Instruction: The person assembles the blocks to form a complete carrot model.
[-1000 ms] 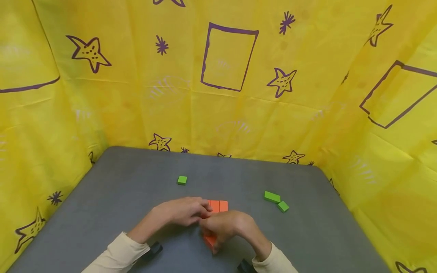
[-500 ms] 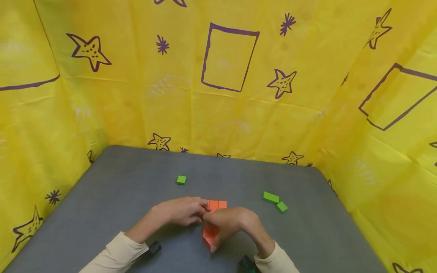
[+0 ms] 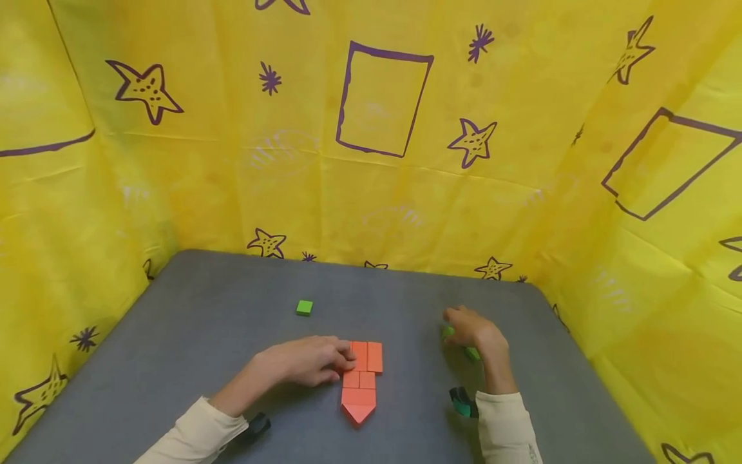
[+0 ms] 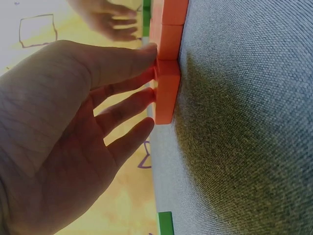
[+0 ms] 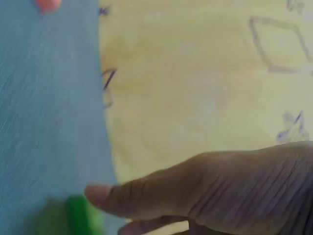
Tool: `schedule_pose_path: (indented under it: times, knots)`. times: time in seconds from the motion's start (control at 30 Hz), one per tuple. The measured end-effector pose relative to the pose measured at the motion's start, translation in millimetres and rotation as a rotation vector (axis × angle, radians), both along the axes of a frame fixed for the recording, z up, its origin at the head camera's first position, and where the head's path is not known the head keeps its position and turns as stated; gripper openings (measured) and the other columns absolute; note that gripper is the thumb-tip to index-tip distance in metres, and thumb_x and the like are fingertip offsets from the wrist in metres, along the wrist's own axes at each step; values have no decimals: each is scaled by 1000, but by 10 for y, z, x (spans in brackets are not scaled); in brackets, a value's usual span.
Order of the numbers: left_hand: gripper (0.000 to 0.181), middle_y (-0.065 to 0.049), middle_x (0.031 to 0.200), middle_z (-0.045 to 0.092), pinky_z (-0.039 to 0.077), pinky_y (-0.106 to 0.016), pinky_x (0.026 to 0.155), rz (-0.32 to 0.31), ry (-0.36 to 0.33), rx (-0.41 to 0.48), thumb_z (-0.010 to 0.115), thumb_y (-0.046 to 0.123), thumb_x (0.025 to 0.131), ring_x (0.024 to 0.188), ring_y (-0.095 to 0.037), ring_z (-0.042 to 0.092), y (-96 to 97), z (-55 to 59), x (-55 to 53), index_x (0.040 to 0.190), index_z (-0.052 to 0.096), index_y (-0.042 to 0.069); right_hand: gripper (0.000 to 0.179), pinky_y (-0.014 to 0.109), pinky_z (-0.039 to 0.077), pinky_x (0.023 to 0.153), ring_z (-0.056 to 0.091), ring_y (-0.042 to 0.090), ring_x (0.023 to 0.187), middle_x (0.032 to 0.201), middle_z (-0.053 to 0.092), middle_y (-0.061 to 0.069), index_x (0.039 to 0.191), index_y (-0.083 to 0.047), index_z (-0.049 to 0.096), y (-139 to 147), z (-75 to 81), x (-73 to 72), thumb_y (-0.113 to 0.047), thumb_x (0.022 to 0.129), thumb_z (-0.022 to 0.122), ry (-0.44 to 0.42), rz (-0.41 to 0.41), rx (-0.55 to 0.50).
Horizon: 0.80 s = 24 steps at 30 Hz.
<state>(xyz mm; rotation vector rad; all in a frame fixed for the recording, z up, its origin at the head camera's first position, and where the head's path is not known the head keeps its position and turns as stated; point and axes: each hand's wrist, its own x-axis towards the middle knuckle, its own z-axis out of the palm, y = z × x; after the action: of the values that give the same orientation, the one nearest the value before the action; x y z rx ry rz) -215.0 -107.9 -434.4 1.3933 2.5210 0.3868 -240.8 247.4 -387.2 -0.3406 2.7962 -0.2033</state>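
Note:
Orange blocks [image 3: 358, 396] lie flat in a joined pattern on the grey table, with longer ones at the far end and a triangular block [image 3: 358, 412] at the near end. My left hand [image 3: 307, 361] rests its fingertips on the far left of this pattern, fingers extended; in the left wrist view the thumb touches the side of an orange block [image 4: 167, 90]. Further right, my right hand [image 3: 472, 328] reaches over two green blocks, partly covering them. Its thumb overlaps the edge of a green block [image 5: 84, 215] in the right wrist view, where the other fingers are mostly out of frame.
A small green block [image 3: 304, 308] lies alone toward the back left of the table [image 3: 232, 290]. Yellow patterned cloth [image 3: 394, 193] hangs round the back and sides. Dark wrist bands [image 3: 462, 401] sit below both hands.
My right hand has left the orange blocks and moved right and away to the green blocks, uncovering the near part of the orange pattern. The left hand has stayed in place.

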Motion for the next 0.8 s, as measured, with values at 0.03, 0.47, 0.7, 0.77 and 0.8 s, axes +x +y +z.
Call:
schedule_pose_path:
  times: [0.03,0.47,0.7,0.77,0.8]
  knots:
    - [35,8,134,66,53,-31,108,2,-1,0,71,18,100,124,-11,62,-7,-2,2,134,73,21,42,56,54,94,62,37,110,122,65,19,123,-2,66,45,-36,-22,-14,87,84,-3,-18,13]
    - [37,8,134,66,53,-31,108,19,-33,-1,72,18,99,123,-9,61,-15,-4,14,136,71,21,25,36,43,72,51,23,82,90,58,7,95,-8,58,173,-289,-126,11,84,69,39,-30,-13]
    - [36,7,134,66,53,-32,107,14,-22,2,71,17,99,124,-11,62,-1,16,15,135,72,21,19,33,40,69,49,21,78,85,55,4,92,-6,59,234,-261,-153,7,83,70,37,-4,-61]
    - [36,7,134,67,53,-32,107,15,-19,4,71,17,99,123,-11,62,0,16,18,135,73,21,13,33,42,69,51,21,78,85,57,5,93,-4,63,243,-239,-164,4,84,69,44,24,-78]
    - [35,7,133,67,53,-31,107,15,-16,5,71,17,99,122,-10,62,0,14,21,134,73,21,12,34,43,70,52,21,78,87,60,6,95,-2,66,243,-226,-168,3,85,69,49,38,-95]
